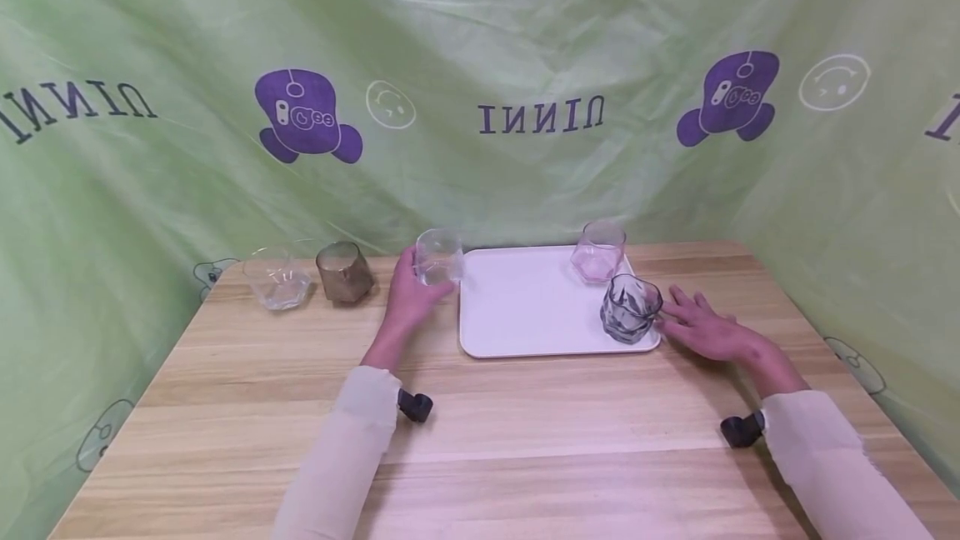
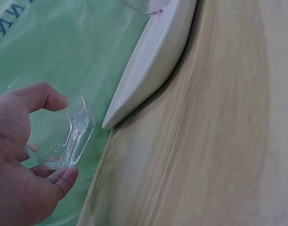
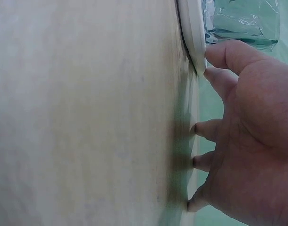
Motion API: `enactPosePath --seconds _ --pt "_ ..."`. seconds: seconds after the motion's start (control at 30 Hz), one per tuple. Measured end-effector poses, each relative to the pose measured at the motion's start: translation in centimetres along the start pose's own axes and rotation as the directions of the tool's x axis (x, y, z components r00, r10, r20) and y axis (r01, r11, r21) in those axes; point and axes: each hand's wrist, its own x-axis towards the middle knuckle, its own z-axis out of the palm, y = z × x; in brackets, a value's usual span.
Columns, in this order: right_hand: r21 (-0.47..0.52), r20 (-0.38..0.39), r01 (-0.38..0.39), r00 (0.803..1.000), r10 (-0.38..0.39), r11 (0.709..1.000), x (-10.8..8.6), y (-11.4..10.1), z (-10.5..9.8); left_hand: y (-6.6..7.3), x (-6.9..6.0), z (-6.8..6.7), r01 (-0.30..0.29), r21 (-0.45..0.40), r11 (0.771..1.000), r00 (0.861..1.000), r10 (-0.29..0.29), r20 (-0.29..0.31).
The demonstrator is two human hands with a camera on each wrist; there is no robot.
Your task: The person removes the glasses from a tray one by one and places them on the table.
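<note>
My left hand [image 1: 411,294] grips a clear glass [image 1: 441,255] between thumb and fingers, beside the left end of a white tray [image 1: 517,307]. In the left wrist view this glass [image 2: 77,136] is tilted within the curl of the fingers. My right hand [image 1: 707,330] has its fingers spread at the tray's right edge. Its fingertips meet the table in the right wrist view, and the thumb lies close to the tray rim [image 3: 196,37]. Nearest to it, on the tray's front right corner, stands a smoky grey glass [image 1: 628,315]. Behind that is a pinkish glass [image 1: 598,257].
Left of my left hand, a brown glass [image 1: 345,275] stands next to another clear glass [image 1: 281,283] on the wooden table [image 1: 525,432]. A green printed curtain [image 1: 480,182] hangs right behind the table's back edge and along both sides.
</note>
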Motion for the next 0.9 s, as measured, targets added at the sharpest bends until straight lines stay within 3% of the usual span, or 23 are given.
enactPosePath --seconds 0.37,0.57,0.9 --pt "-0.002 -0.002 0.01 1.0 -0.01 1.0 0.0 0.1 0.1 -1.3 0.9 -1.5 0.054 -0.019 0.998 0.997 -0.054 -0.046" --pt "0.003 -0.003 0.003 1.0 -0.003 1.0 -0.1 0.0 0.1 -2.0 1.0 -1.7 0.035 -0.066 0.997 0.998 -0.038 -0.045" --pt "-0.005 0.0 0.0 1.0 0.0 1.0 -0.1 -0.1 0.0 -2.3 1.2 -1.9 0.02 -0.041 0.999 0.999 -0.022 -0.045"
